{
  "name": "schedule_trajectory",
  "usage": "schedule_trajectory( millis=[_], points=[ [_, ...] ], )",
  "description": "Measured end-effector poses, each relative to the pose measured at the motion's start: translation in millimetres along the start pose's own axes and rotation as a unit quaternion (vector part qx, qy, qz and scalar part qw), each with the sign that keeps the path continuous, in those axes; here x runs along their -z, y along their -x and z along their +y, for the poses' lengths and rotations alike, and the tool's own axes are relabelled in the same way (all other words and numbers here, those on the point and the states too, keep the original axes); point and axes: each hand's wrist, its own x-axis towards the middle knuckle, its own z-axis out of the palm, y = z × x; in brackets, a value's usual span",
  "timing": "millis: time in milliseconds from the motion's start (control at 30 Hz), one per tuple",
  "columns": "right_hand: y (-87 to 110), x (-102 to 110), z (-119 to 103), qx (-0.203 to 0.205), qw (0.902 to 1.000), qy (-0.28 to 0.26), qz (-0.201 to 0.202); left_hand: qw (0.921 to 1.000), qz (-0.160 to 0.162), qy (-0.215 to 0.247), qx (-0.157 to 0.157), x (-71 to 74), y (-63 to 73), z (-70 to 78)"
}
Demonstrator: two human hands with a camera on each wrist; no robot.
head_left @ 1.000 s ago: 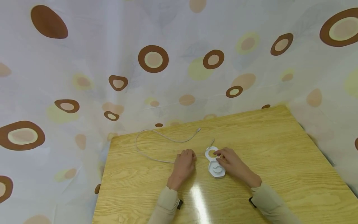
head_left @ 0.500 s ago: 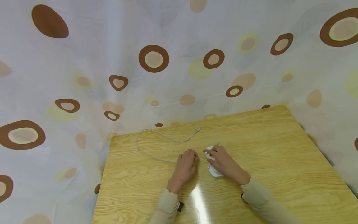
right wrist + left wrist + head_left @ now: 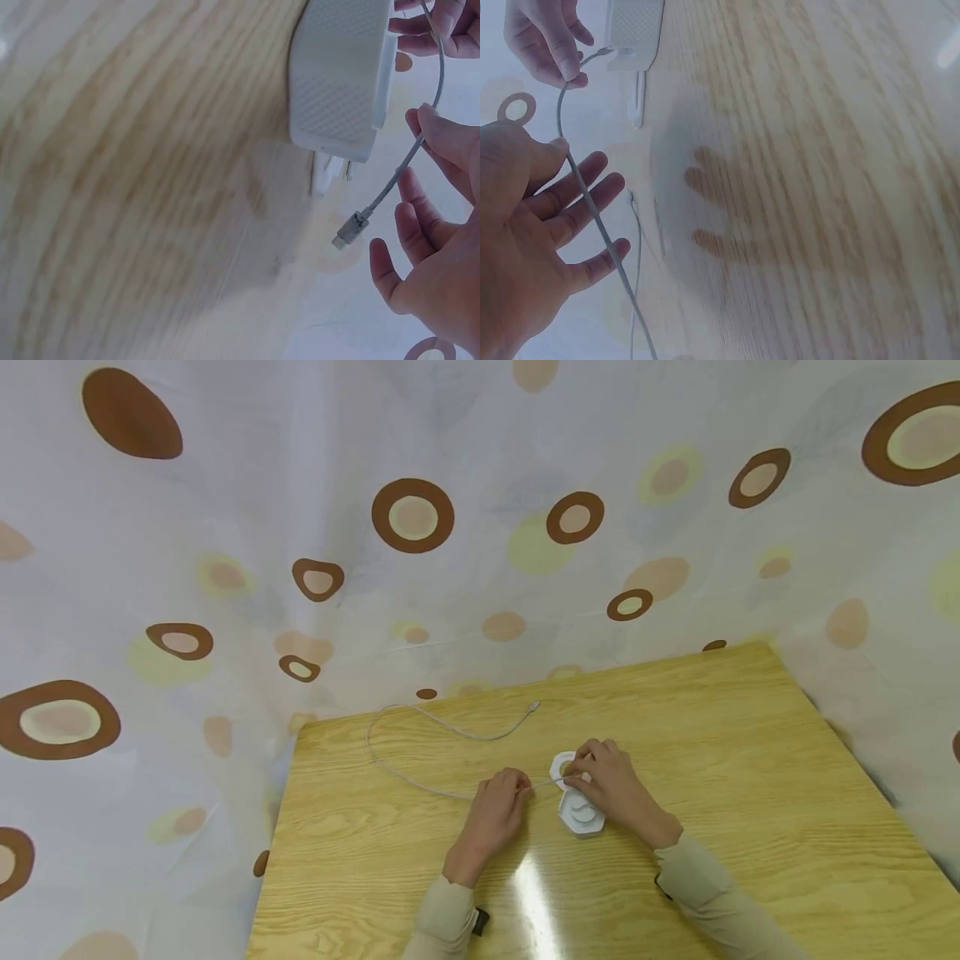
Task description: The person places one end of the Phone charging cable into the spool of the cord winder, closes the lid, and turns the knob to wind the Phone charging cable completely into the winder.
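Pinches charging cable [image 3: 592, 207] with left hand [image 3: 493, 807] and right hand [image 3: 617, 787] | past right grip: plug [image 3: 350, 229] | just beside: white case [image 3: 334, 94]

High head view faces forward and down — sideways wrist views, close in, share the cable [image 3: 601, 225].

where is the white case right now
In the head view, the white case lies open on the wooden table, right of the picture's middle, between the left hand and the right hand, whose fingertips partly cover it.
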Motion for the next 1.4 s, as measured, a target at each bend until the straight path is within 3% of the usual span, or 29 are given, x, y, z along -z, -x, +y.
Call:
schedule_trajectory(
  millis=[167,333,633,933,1067,1200,1400],
  points=[
    [3.5,0,1,-0.011,0.9998,-0.006,-0.013,0.9995,-0.016,0.026,0.006,-1.1,-0.8,1.8],
    [7.1,-3,-4,0.001,0.9999,-0.012,-0.009,0.9994,-0.023,0.022,-0.013,-2.0,-4.8,14.4],
    [12.6,-5,-4,-0.003,0.9991,-0.033,-0.025,0.9988,-0.018,-0.023,-0.039,-6.7,-9.0,25.3],
    [16.5,1,1,-0.013,0.9982,-0.049,-0.033,0.999,0.012,0.0,-0.044,-5.7,-2.0,20.4],
    [21.7,3,8,-0.028,0.9965,-0.074,-0.028,0.9986,-0.002,0.047,-0.026,-7.3,3.2,17.6],
    [25.5,7,15,-0.059,0.9893,-0.13,-0.03,0.9951,-0.025,0.094,0.017,-8.9,6.1,14.2],
    [29.1,15,21,-0.104,0.9718,-0.197,-0.077,0.9875,-0.051,0.139,0.053,-6.9,6.6,13.5]
  ],
)
